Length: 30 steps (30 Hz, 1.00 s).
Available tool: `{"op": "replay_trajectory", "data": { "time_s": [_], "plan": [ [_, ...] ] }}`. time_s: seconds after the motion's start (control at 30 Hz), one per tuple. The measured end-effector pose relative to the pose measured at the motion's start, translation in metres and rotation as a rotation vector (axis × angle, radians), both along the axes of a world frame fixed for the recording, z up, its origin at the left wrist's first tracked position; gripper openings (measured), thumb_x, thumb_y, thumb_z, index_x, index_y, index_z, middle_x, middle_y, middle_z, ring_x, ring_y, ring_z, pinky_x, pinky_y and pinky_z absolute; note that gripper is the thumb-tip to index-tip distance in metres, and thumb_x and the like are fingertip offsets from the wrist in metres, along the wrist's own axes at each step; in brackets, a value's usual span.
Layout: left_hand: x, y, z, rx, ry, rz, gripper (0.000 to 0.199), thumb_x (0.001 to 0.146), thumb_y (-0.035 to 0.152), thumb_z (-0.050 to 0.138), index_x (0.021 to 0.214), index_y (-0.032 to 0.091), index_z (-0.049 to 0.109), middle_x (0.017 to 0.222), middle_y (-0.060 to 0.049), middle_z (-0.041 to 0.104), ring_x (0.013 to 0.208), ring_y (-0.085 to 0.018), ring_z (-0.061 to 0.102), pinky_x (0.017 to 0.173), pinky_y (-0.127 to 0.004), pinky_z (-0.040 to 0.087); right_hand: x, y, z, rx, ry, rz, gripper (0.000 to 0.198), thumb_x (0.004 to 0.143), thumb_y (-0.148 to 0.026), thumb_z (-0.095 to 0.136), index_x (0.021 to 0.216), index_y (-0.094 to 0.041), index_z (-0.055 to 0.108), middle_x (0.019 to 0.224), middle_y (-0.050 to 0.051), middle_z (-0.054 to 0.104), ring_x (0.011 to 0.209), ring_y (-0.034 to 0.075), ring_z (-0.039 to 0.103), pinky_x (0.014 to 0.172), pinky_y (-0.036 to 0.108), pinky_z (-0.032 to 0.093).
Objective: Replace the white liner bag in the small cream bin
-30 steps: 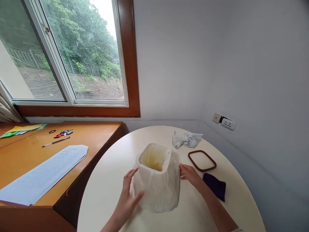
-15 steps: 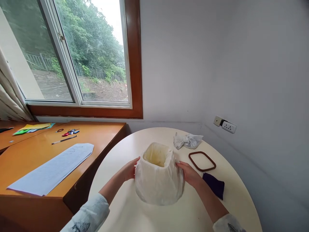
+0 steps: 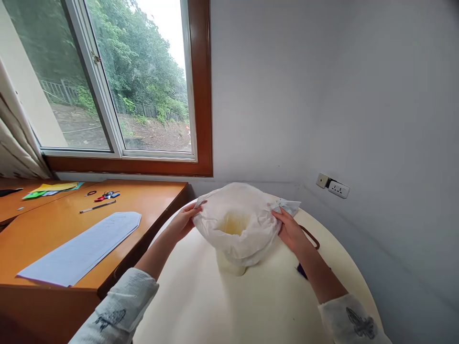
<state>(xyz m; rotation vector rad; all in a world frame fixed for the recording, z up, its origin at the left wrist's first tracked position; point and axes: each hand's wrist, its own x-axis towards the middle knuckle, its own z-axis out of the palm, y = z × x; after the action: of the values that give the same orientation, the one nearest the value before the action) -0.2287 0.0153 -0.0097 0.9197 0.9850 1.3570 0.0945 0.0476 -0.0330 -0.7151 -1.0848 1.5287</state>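
A white plastic bag (image 3: 247, 198) is spread wide over a pale bin (image 3: 229, 267) on the round table (image 3: 201, 306). Its middle dips into the bin's opening, where the inside looks yellowish. My left hand (image 3: 184, 220) pinches the left edge of the bag. On the opposite side, my right hand (image 3: 289, 229) grips the right edge. Only the lower front of the bin shows below the bag. Behind my right hand and forearm lie a knotted plastic bag (image 3: 289, 206), a brown frame (image 3: 311, 236) and a dark purple cloth (image 3: 301, 271), each partly hidden.
To the left stands an orange-brown desk (image 3: 150, 196) with sheets of paper (image 3: 86, 248), a pen (image 3: 97, 206), keys (image 3: 107, 196) and coloured papers (image 3: 53, 189). A window (image 3: 139, 86) and a wall with a socket (image 3: 339, 189) are behind.
Both hands have risen and moved away from me, pulling the bag's edges up and outward off the bin's sides. The bag now covers part of the frame, cloth and knotted bag area.
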Motion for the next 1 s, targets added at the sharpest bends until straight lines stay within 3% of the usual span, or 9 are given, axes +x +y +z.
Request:
{"op": "replay_trajectory", "data": {
  "time_s": [0.13,0.23,0.4,0.53,0.67,0.73,0.83,0.93,1.0],
  "plan": [
    [-0.016,-0.025,0.013,0.034,0.037,-0.021,0.031,0.063,0.024,0.075,0.093,0.016,0.069,0.081,-0.004,0.065,0.065,-0.010,0.054,0.057,-0.019,0.040,0.021,-0.014,0.004,0.078,-0.014,0.037,0.035,0.071,-0.034,0.066,0.104,-0.025,0.059,0.110,0.004,0.063,0.097,0.021,0.058,0.079,0.031,0.046],
    [-0.030,-0.045,0.021,0.082,0.159,-0.015,0.020,0.065,0.024,0.073,0.082,0.016,0.070,0.071,-0.002,0.062,0.060,-0.010,0.050,0.054,-0.019,0.039,0.045,-0.025,0.000,0.107,-0.111,0.056,0.037,0.069,-0.036,0.066,0.103,-0.024,0.057,0.100,0.007,0.064,0.089,0.022,0.059,0.075,0.032,0.046],
    [-0.055,-0.070,0.023,0.159,0.310,0.042,0.013,0.060,0.026,0.075,0.062,0.016,0.066,0.079,-0.004,0.056,0.067,-0.012,0.047,0.054,-0.020,0.040,0.085,-0.040,-0.008,0.210,-0.230,0.066,0.022,0.062,-0.034,0.072,0.072,-0.022,0.055,0.079,0.002,0.054,0.072,0.017,0.054,0.059,0.027,0.043],
    [-0.069,-0.091,0.011,0.137,0.461,-0.018,0.018,0.063,0.031,0.072,0.054,0.017,0.064,0.087,-0.006,0.055,0.076,-0.017,0.049,0.060,-0.023,0.043,0.099,-0.060,-0.013,0.291,-0.396,0.160,0.022,0.069,-0.033,0.066,0.060,-0.021,0.051,0.072,0.000,0.044,0.066,0.014,0.046,0.056,0.025,0.039],
    [-0.071,-0.114,-0.001,0.018,0.634,-0.237,0.016,0.064,0.032,0.070,0.056,0.019,0.066,0.095,-0.007,0.059,0.082,-0.022,0.055,0.070,-0.027,0.045,0.095,-0.086,-0.018,0.247,-0.633,0.248,0.023,0.071,-0.031,0.064,0.059,-0.020,0.048,0.070,-0.001,0.044,0.064,0.013,0.041,0.057,0.025,0.036],
    [-0.068,-0.124,-0.008,-0.076,0.622,-0.340,0.012,0.063,0.033,0.072,0.064,0.021,0.069,0.106,-0.007,0.059,0.087,-0.025,0.057,0.077,-0.033,0.046,0.089,-0.096,-0.022,0.249,-0.710,0.283,0.021,0.071,-0.029,0.063,0.060,-0.020,0.048,0.068,-0.001,0.044,0.064,0.013,0.041,0.059,0.025,0.036],
    [-0.057,-0.134,-0.020,-0.142,0.547,-0.414,0.022,0.062,0.040,0.072,0.079,0.025,0.071,0.117,-0.006,0.057,0.101,-0.030,0.055,0.086,-0.039,0.043,0.073,-0.108,-0.028,0.263,-0.775,0.351,0.012,0.069,-0.020,0.059,0.063,-0.019,0.050,0.069,-0.001,0.047,0.067,0.013,0.045,0.065,0.025,0.038],
    [-0.030,-0.138,-0.034,-0.100,0.493,-0.503,0.037,0.065,0.055,0.065,0.082,0.023,0.071,0.108,-0.008,0.061,0.102,-0.028,0.053,0.087,-0.039,0.041,0.045,-0.121,-0.035,0.297,-0.812,0.416,0.008,0.065,-0.010,0.053,0.066,-0.018,0.054,0.071,0.000,0.053,0.070,0.013,0.048,0.068,0.024,0.039],
    [-0.003,-0.138,-0.043,-0.114,0.390,-0.594,0.053,0.061,0.067,0.060,0.077,0.018,0.070,0.096,-0.009,0.063,0.086,-0.025,0.057,0.082,-0.037,0.044,0.019,-0.132,-0.038,0.329,-0.831,0.455,0.013,0.062,-0.007,0.050,0.067,-0.017,0.057,0.072,-0.001,0.055,0.069,0.012,0.049,0.067,0.022,0.039]
  ]
}}
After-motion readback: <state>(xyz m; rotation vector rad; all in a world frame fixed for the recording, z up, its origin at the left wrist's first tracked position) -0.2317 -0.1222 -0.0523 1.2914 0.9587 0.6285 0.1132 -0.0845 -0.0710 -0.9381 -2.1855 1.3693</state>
